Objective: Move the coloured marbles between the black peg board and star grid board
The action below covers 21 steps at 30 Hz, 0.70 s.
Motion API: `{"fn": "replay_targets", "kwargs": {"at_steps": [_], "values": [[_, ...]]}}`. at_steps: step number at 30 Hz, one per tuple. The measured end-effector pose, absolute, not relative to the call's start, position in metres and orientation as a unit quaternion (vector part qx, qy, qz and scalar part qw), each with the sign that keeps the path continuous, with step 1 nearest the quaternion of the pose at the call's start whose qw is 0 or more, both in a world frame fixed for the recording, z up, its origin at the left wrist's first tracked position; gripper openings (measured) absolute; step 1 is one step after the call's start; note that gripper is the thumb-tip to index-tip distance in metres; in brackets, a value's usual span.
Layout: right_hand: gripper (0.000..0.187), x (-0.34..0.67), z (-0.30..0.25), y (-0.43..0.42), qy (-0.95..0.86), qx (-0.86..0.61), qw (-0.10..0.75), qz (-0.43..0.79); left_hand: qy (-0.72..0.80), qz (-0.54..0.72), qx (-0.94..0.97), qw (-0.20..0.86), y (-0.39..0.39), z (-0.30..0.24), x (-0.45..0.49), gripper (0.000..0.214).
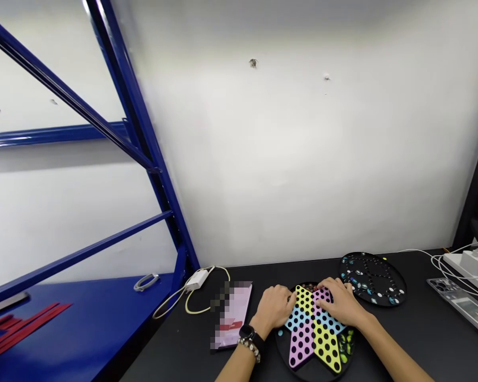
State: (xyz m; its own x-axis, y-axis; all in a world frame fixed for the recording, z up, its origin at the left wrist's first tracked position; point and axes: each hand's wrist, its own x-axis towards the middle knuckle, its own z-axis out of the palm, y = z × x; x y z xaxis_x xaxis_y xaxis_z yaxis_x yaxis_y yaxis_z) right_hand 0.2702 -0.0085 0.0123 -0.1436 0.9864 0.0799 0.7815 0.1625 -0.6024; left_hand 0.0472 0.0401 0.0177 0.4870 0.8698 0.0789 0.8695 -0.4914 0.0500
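Note:
A round black Chinese-checkers board with a star of yellow, pink and blue holed panels (314, 334) lies on the black table near its front. My left hand (274, 307), with a watch and bead bracelet on the wrist, rests curled at the board's upper left edge. My right hand (340, 305) lies over the star's upper right, fingers bent down onto the pink panel. What the fingertips pinch, if anything, is too small to make out. A second round black tray (372, 278) holding several glass marbles sits just behind and right of the board.
A phone with a blurred screen (233, 315) lies left of the board. A white charger and cable (197, 281) sit at the back left. A blue metal shelf (103, 297) stands on the left. A power strip with cables (472, 262) and a flat device (462, 305) are at the right.

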Motion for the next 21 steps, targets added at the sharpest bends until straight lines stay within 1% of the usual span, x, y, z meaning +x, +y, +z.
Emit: {"fn": "replay_targets", "kwargs": {"at_steps": [10,13,17,19,21], "values": [[0.030,0.2697,0.0152,-0.0101,-0.725,-0.614,0.238,0.203,0.536,0.075,0.841,0.001,0.0434,0.0181,0.0466,0.047],[0.031,0.2690,0.0169,-0.0112,-0.721,-0.617,0.238,0.206,0.552,0.093,0.829,0.016,0.0443,0.0184,0.0449,0.046],[0.032,0.2714,0.0139,-0.0108,-0.721,-0.609,0.245,0.220,0.564,0.131,0.813,0.052,0.0455,0.0174,0.0427,0.051],[0.030,0.2725,0.0118,-0.0097,-0.720,-0.603,0.256,0.228,0.566,0.158,0.806,0.070,0.0471,0.0168,0.0414,0.052],[0.028,0.2707,0.0115,-0.0080,-0.707,-0.600,0.296,0.231,0.569,0.191,0.795,0.083,0.0498,0.0177,0.0401,0.052]]}}
